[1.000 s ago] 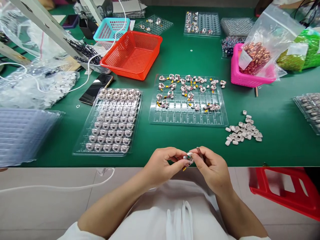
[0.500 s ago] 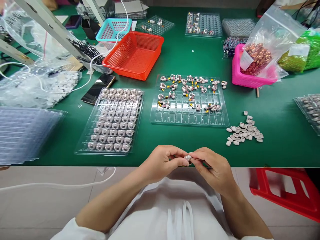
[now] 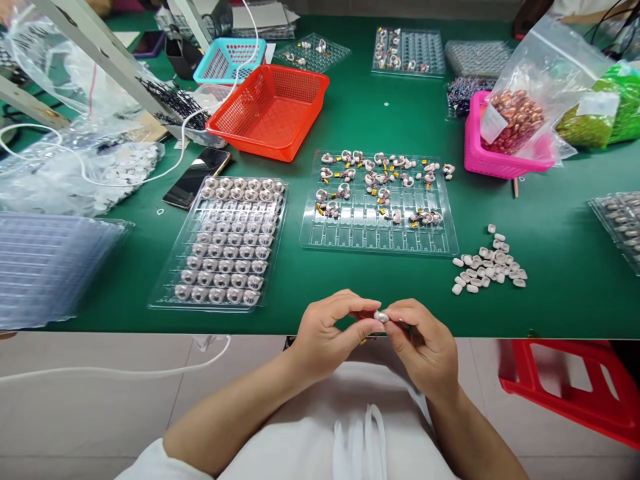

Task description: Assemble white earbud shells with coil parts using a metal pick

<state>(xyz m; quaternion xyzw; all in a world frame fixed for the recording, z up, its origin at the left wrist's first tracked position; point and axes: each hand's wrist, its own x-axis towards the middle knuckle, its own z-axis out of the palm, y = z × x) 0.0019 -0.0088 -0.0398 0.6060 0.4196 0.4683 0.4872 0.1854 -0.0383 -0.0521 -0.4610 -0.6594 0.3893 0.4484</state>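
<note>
Between my two hands, at the table's front edge, is a small shiny pale rounded piece (image 3: pixel 381 317), like an earbud shell. My left hand (image 3: pixel 330 333) pinches it with thumb and forefinger from the left. From the right, the fingertips of my right hand (image 3: pixel 423 340) close on the same piece, partly hiding it. A clear tray (image 3: pixel 350 235) ahead of my hands carries small white looped parts with yellow tabs and fine wires. Loose white oval caps (image 3: pixel 487 267) lie scattered to the right. On the left, another clear tray (image 3: pixel 220 247) holds rows of shiny rounded shells.
A red basket (image 3: pixel 275 123) and a blue basket (image 3: pixel 227 57) stand at back left, near a phone (image 3: pixel 197 179). Clear sheets (image 3: pixel 50 267) are stacked at left. A pink basket (image 3: pixel 505 163) holds a bag of copper-coloured parts (image 3: pixel 515 117). A red stool (image 3: pixel 550 393) stands below right.
Both hands have shifted slightly, still together on the small piece, which is turned a little and sits slightly further right. The trays and loose caps lie as before.
</note>
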